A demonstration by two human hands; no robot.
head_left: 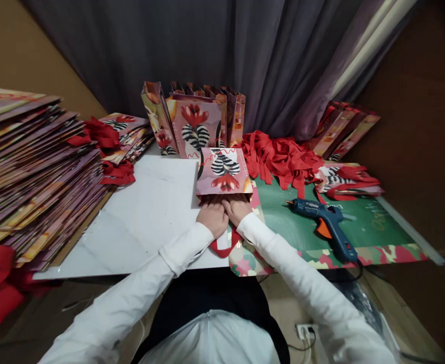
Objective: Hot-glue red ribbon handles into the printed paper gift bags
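A pink paper bag (225,172) printed with a red flower and zebra stripes lies flat, its mouth facing me. A red ribbon handle (224,251) loops out below my wrists. My left hand (212,217) reaches into the bag's mouth, back upward, with the fingers stretched forward. Close beside it, my right hand (238,208) also reaches in, its thumb side near the left hand. The fingertips of both hands are hidden under the bag's upper panel.
A blue glue gun (326,217) with an orange trigger lies on the green board (283,217). Red ribbons (279,156) are heaped behind. Standing bags (195,121) line the back of the white tabletop (146,217). Flat bags (33,177) are stacked high at left.
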